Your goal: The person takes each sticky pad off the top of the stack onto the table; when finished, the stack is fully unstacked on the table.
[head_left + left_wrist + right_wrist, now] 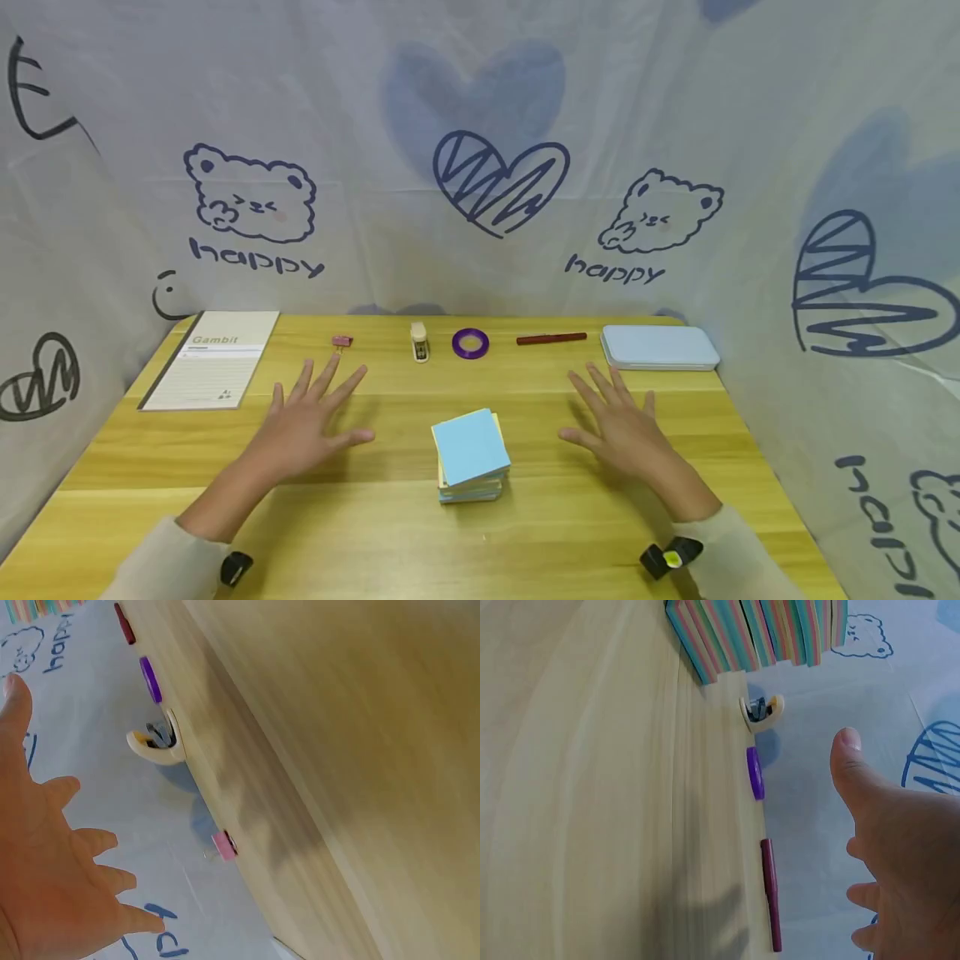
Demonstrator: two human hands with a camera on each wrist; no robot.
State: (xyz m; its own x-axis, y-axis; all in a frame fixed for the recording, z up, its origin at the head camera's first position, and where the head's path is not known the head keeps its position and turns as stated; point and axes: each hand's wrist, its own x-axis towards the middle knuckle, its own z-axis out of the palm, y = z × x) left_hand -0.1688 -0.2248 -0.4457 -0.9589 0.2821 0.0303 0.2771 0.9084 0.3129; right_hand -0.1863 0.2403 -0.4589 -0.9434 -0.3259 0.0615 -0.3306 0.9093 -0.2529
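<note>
right now both hands, left hand (303,425) and right hand (618,429), hover spread and released beside the sticky-note stack (471,456) between them.

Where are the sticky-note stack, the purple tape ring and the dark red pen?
sticky-note stack (470,446), head view, blue top sheet
purple tape ring (470,343), head view, its band
dark red pen (551,338), head view, mid-barrel

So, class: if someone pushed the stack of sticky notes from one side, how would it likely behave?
The stack of sticky notes already sits skewed, its top pad twisted off the lower ones, so a push would probably shear it apart. It looks fairly tall for its base, so it may topple. Neither hand touches it.
</note>
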